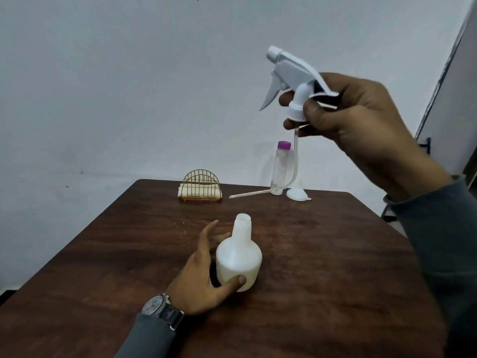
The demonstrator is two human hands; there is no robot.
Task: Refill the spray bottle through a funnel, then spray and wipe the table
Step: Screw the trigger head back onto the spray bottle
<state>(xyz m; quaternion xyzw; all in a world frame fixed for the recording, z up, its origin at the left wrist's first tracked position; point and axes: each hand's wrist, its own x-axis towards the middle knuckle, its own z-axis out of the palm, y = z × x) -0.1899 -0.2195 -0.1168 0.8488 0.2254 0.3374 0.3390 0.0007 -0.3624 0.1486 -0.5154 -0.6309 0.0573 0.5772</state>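
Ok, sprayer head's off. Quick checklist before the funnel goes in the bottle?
1. Neck open: ok, spray bottle upright, uncapped.
2. Steadied: ok, left hand holds its side.
3. Spare hand: not ok, right hand grips the sprayer head, raised.
4. Within reach: ok, funnel lies wide end down, untouched, at the far side of the table.
5. Supply opened: not ok, refill bottle has its purple cap on.
6. Fill level: cannot tell, opaque.
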